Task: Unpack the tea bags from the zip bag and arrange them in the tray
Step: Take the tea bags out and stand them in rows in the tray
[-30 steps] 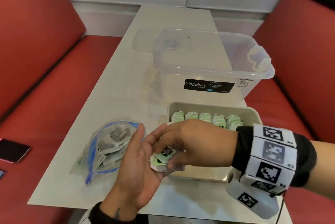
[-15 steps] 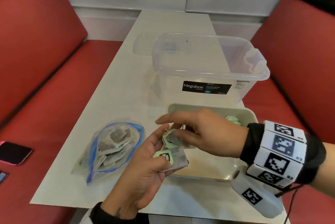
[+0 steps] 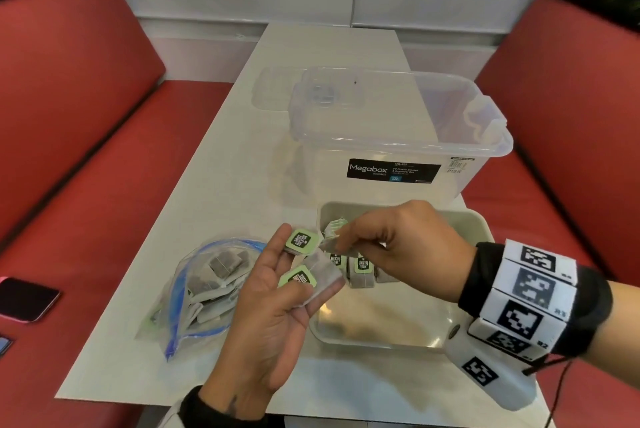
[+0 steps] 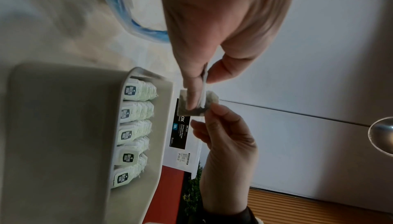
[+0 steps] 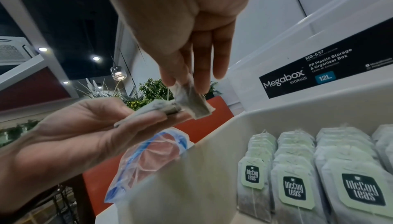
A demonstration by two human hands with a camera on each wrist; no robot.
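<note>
A tea bag (image 3: 329,243) is pinched in the right hand (image 3: 398,247), just above the tray's (image 3: 481,230) 9 o'clock edge. The left hand (image 3: 270,306) is palm up beside it, fingers curled around a few more tea bags (image 3: 313,283). Rows of tea bags (image 5: 319,168) stand in the tray. The zip bag (image 3: 204,289) lies at the left hand's 9 o'clock. A clear storage box (image 3: 398,136) sits at the tray's 12 o'clock
</note>
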